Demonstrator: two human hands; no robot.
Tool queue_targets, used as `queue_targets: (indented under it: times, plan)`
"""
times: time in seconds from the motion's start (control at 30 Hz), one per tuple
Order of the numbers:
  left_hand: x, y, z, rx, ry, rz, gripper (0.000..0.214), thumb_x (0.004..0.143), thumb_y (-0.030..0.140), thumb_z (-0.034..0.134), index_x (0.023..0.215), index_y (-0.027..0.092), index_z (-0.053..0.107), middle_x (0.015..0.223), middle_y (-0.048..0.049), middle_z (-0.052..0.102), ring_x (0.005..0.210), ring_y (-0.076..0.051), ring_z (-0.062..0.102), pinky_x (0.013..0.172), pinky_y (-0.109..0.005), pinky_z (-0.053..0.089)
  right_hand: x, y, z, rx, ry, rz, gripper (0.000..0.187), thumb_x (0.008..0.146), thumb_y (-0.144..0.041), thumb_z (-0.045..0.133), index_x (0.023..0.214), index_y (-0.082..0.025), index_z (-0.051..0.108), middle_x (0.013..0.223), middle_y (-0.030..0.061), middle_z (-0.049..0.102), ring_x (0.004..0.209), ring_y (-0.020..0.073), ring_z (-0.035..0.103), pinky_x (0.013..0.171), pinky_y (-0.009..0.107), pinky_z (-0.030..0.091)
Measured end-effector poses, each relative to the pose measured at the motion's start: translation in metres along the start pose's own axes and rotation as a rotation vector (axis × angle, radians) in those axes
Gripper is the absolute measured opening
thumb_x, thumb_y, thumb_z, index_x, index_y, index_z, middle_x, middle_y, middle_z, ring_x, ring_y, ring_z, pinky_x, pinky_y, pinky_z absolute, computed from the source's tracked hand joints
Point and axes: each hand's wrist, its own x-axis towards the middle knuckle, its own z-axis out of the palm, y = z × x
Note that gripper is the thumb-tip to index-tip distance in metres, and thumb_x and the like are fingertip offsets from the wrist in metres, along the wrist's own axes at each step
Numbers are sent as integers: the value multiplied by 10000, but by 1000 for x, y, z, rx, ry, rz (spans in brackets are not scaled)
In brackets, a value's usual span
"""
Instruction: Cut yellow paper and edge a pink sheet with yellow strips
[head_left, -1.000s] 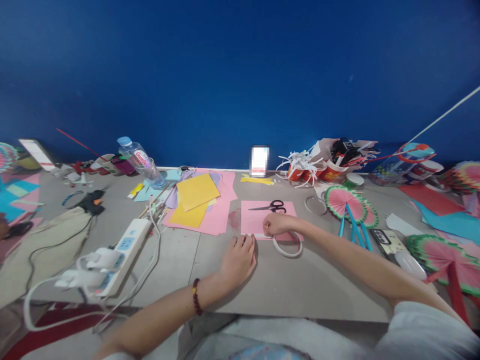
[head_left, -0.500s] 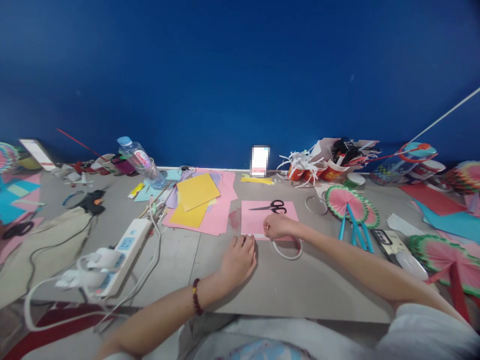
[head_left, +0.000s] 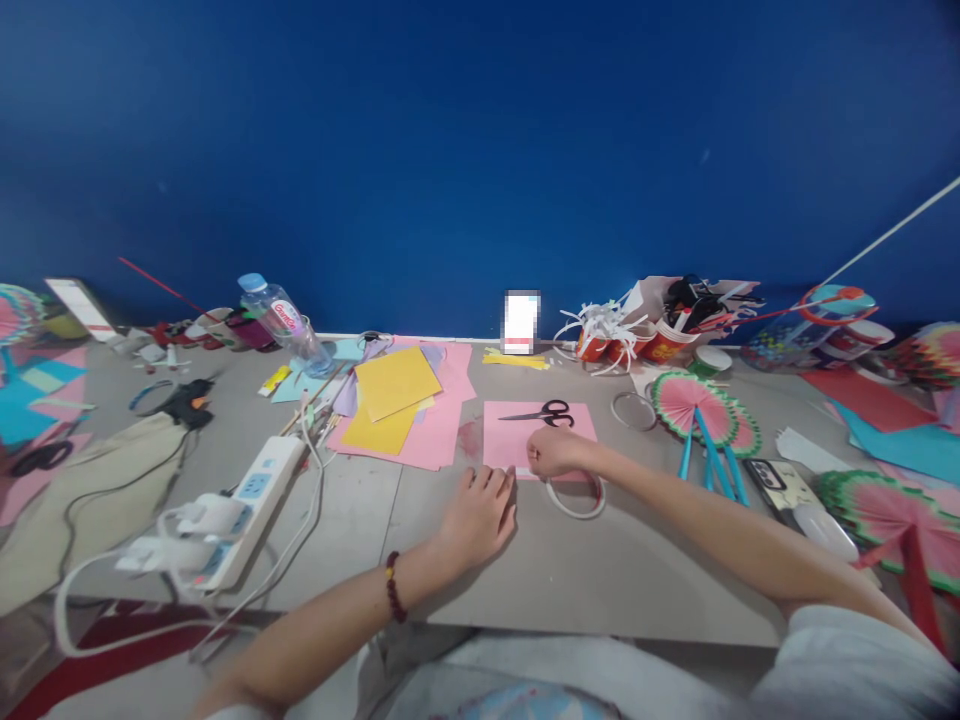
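L hand (head_left: 478,512) rightward, @ ppr (head_left: 506,442) edge

On the counter (head_left: 637,580), the left hand (head_left: 480,515) rests palm down, fingertips at the near left corner of a pink sheet (head_left: 499,435). The right hand (head_left: 556,452) is curled over the sheet's near side, its grip hidden, just beside a white ring-shaped roll (head_left: 577,514). Black-handled scissors (head_left: 541,414) lie across the sheet's far part. Yellow sheets (head_left: 397,385) and a power strip (head_left: 251,515) sit left; pleated watermelon-coloured fans (head_left: 686,405) lie right.
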Motion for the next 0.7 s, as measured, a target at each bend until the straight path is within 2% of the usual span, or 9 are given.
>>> queue_targets:
  times: [0.23,0.47,0.7]
  plan:
    - [-1,0,3,13,8,-8,497,889,311,447,1337,97,448,1065,-128,568,971,-264,495,832,-402,377,0,5,-4,24,-56,-34,229,689,-180,567,839,-153,738,892,89,740,836,206,650,676,245,403]
    - [-1,0,3,4,-2,-9,499,892,303,435,1340,82,446,1067,-129,567,968,-262,490,827,-409,385,-1,4,-9,12,-83,-44,259,685,-187,571,889,-159,728,923,80,735,866,218,645,690,253,403]
    - [-1,-1,2,7,-10,-4,493,904,316,410,1340,90,446,1082,-138,565,969,-269,487,823,-409,382,-2,-2,-8,-19,-76,-3,262,675,-158,576,882,-132,735,935,117,732,879,235,653,686,265,415]
